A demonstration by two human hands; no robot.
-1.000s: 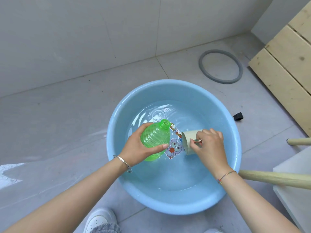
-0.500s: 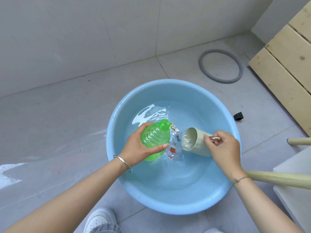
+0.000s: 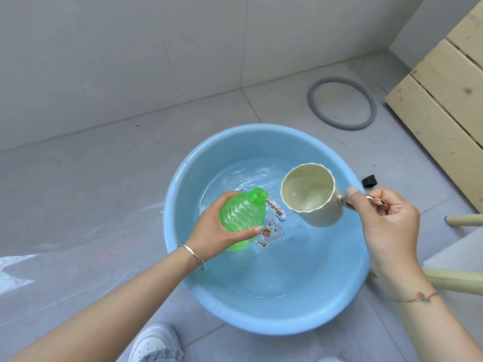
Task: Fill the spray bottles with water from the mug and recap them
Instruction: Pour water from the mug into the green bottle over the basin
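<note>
A ribbed green spray bottle (image 3: pixel 241 214) without its cap is held over the blue basin (image 3: pixel 180 257), tilted with its open neck pointing up and right. My left hand (image 3: pixel 217 235) is wrapped around its body. My right hand (image 3: pixel 386 226) grips the copper handle of a cream mug (image 3: pixel 311 195), which hangs above the water to the right of the bottle neck with its mouth facing me and some water inside. Mug and bottle are apart. No spray cap is in view.
The basin stands on a grey tiled floor and holds water over a cartoon sticker (image 3: pixel 271 228). A grey ring (image 3: pixel 342 103) lies beyond it, a small black block (image 3: pixel 369 181) at its right, wooden slats (image 3: pixel 444 87) and pale wooden legs (image 3: pixel 454 278) further right. My shoe (image 3: pixel 151 343) is below.
My right hand has lifted the mug out of the basin water, up and to the right, turning its mouth upward. The bottle in my left hand has stayed in place.
</note>
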